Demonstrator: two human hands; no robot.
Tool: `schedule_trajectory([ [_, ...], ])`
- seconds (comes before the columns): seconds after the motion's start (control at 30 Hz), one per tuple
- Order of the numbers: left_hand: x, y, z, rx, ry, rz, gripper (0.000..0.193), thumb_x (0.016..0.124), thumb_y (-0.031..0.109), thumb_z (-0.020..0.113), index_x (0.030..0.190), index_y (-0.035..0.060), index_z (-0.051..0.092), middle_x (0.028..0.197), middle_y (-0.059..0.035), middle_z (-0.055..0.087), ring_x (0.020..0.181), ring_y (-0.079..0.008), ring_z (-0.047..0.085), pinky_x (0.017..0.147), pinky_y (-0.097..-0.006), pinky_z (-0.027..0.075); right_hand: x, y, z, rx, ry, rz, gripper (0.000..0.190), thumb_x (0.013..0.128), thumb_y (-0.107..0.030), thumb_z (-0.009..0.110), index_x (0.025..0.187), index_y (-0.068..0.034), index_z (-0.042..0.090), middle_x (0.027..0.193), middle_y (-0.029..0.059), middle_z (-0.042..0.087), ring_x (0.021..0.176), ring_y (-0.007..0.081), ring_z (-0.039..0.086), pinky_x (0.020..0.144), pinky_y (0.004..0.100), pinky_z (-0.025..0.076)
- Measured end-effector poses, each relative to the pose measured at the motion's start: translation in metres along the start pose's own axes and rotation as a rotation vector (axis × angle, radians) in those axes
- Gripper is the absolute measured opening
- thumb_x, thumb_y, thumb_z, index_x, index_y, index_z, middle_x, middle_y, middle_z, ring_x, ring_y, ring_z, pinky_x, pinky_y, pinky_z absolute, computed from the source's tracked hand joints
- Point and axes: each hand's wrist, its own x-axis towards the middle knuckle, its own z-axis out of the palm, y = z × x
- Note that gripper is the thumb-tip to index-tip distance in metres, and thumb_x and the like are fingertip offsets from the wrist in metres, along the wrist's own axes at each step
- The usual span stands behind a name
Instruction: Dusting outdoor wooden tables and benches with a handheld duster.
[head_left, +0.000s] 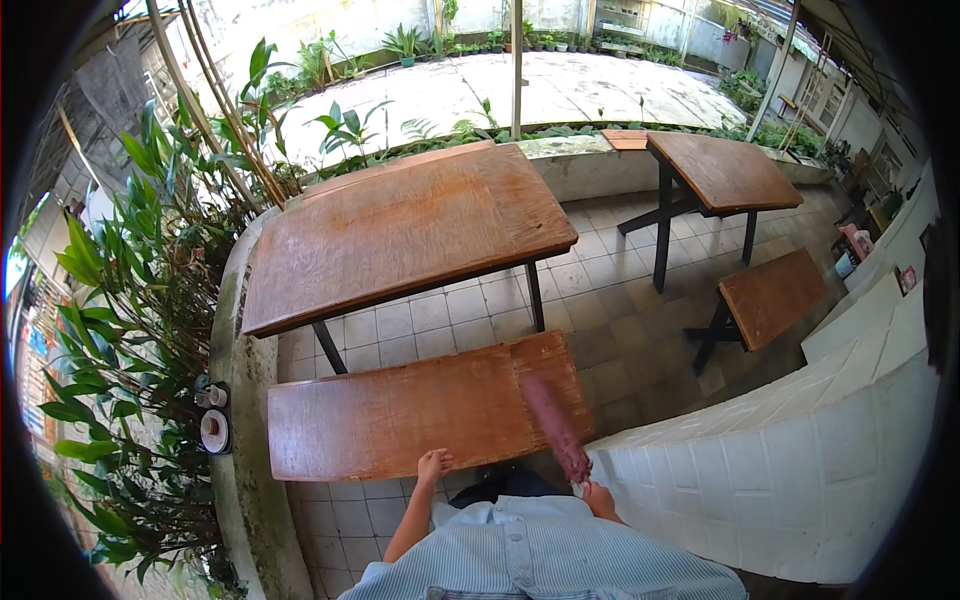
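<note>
My right hand (598, 498) grips the handle of a purple-red feather duster (556, 431). Its blurred head reaches up over the right end of a brown wooden bench (405, 420); whether it touches the wood cannot be told. My left hand (435, 463) holds nothing, fingers loosely curled and apart, at the bench's near edge. Beyond the bench stands a large wooden table (405, 225) on dark legs, its top bare.
A low mossy wall (251, 480) on the left bears cups (216, 395) and a plate (215, 431), with tall leafy plants beside it. A white tiled wall (720, 465) bulges close on the right. Further off stand a smaller table (724, 171) and a short bench (772, 300).
</note>
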Motion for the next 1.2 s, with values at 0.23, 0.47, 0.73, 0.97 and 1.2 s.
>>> schedule_trajectory([
  [0.23, -0.001, -0.006, 0.0, -0.011, 0.017, -0.05, 0.026, 0.081, 0.02, 0.032, 0.094, 0.0047, 0.049, 0.083, -0.0061, 0.056, 0.066, -0.012, 0.054, 0.053, -0.0218, 0.039, -0.008, 0.037, 0.027, 0.051, 0.145, 0.134, 0.037, 0.078, -0.032, 0.035, 0.075, 0.001, 0.052, 0.067, 0.0225, 0.054, 0.066, 0.0386, 0.052, 0.058, 0.0452, 0.041],
  [0.47, -0.001, -0.015, -0.011, 0.032, 0.039, -0.042, 0.025, 0.081, 0.021, 0.033, 0.094, 0.0066, 0.05, 0.082, -0.0049, 0.057, 0.066, -0.0116, 0.054, 0.053, -0.0223, 0.038, -0.046, 0.042, -0.01, -0.076, -0.008, 0.092, 0.038, 0.078, -0.034, 0.036, 0.072, 0.0, 0.052, 0.065, 0.0238, 0.053, 0.064, 0.0378, 0.053, 0.055, 0.0461, 0.041],
  [0.73, -0.007, -0.021, -0.004, 0.014, 0.005, -0.025, 0.024, 0.08, 0.02, 0.033, 0.092, 0.0065, 0.05, 0.077, -0.0035, 0.056, 0.062, -0.0112, 0.054, 0.05, -0.0214, 0.038, -0.009, 0.171, 0.11, 0.209, 0.545, -0.214, 0.036, 0.078, -0.031, 0.037, 0.072, 0.001, 0.053, 0.067, 0.0249, 0.052, 0.065, 0.0391, 0.052, 0.055, 0.0474, 0.039],
  [0.97, -0.016, -0.025, -0.014, 0.127, -0.002, -0.005, 0.027, 0.08, 0.021, 0.034, 0.096, 0.0068, 0.05, 0.081, -0.0039, 0.057, 0.073, -0.0125, 0.055, 0.058, -0.0236, 0.039, -0.029, 0.173, 0.104, 0.093, 0.402, -0.035, 0.036, 0.078, -0.029, 0.037, 0.071, 0.002, 0.053, 0.068, 0.025, 0.052, 0.066, 0.0393, 0.051, 0.055, 0.0476, 0.039],
  [1.2, -0.023, -0.033, -0.057, 0.11, -0.001, -0.009, 0.026, 0.081, 0.023, 0.035, 0.094, 0.0065, 0.051, 0.079, -0.0034, 0.058, 0.066, -0.0107, 0.053, 0.054, -0.0212, 0.039, -0.078, 0.083, 0.08, -0.031, 0.186, 0.149, 0.035, 0.079, -0.028, 0.037, 0.07, 0.002, 0.053, 0.068, 0.0251, 0.052, 0.066, 0.0394, 0.051, 0.056, 0.0478, 0.039],
])
